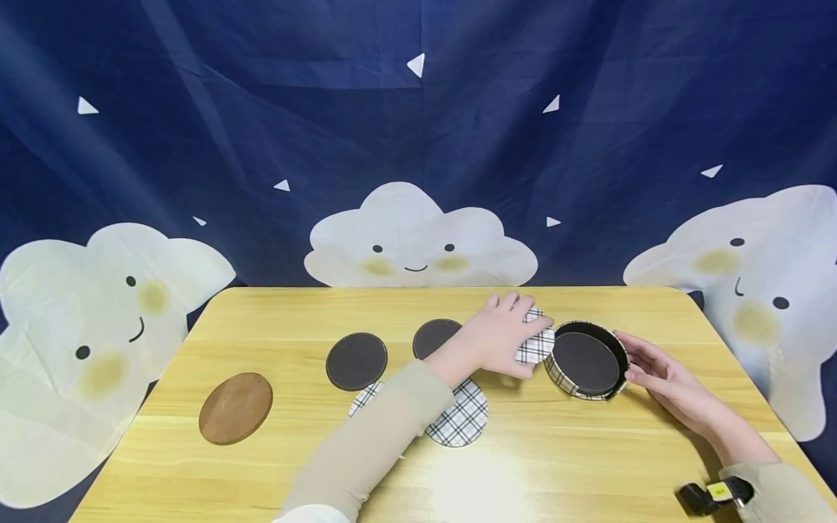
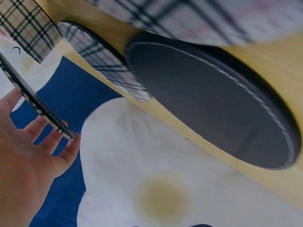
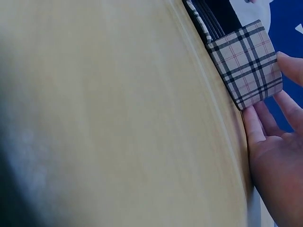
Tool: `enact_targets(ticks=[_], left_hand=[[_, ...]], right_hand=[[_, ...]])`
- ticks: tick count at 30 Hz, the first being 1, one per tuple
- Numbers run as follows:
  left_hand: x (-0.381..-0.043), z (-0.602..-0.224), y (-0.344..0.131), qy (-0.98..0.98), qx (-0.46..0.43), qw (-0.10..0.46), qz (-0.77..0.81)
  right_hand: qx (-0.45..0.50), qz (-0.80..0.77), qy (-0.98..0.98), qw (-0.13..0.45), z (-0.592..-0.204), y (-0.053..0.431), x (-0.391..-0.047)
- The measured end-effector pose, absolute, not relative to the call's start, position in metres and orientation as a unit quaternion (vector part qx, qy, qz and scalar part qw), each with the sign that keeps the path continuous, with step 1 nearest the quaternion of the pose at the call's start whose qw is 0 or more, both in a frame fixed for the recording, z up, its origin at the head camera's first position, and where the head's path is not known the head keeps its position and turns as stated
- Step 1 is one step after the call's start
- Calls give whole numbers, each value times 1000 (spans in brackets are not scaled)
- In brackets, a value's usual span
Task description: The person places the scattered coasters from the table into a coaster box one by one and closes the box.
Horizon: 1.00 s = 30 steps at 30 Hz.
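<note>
My left hand (image 1: 500, 338) grips a round plaid coaster (image 1: 539, 345) by its edges, tilted right beside the left rim of a round holder (image 1: 564, 379). In the left wrist view that coaster (image 2: 35, 104) appears nearly edge-on, with fingers along its rim. The holder has plaid outer walls, a black inside and a dark disc lying in it. My right hand (image 1: 673, 385) holds the holder's right side, thumb at the rim. Through a gap in the holder's wall (image 3: 246, 64), the right wrist view shows dark stacked edges (image 3: 210, 19).
Two black coasters (image 1: 356, 361) and a plaid coaster (image 1: 461, 418) lie mid-table, the latter partly under the left forearm. Another plaid coaster (image 1: 363, 397) is mostly hidden by the sleeve. A brown wooden disc (image 1: 235, 408) lies left. Behind the table (image 1: 556, 465) hangs a blue cloud-print curtain (image 1: 418, 145).
</note>
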State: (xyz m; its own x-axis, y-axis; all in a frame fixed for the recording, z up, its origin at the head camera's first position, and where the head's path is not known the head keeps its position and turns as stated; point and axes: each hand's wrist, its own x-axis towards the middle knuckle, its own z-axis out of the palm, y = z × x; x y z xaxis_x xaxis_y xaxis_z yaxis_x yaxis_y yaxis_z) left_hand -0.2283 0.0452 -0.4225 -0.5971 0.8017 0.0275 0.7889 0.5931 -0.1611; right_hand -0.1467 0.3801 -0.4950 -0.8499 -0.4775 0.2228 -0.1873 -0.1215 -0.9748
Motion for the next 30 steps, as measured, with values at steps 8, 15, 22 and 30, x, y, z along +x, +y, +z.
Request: enact_targets(ticks=[8,15,22,30], left_hand=[[-223,-424,69,-887,-453,47,79],[-220,-428,88,-884,-457,42,83],[-214,-429,105,-883,-459,39,90],[-211,-432,123,-884,-455,39,100]], right_hand=[[-238,-701,664,105,-492,379,-145],[-229,-698,670,110,-491,379,-144],[-229,-693,675,108,-490,379,-145],[-229,-688,680,105,-490,379,-145]])
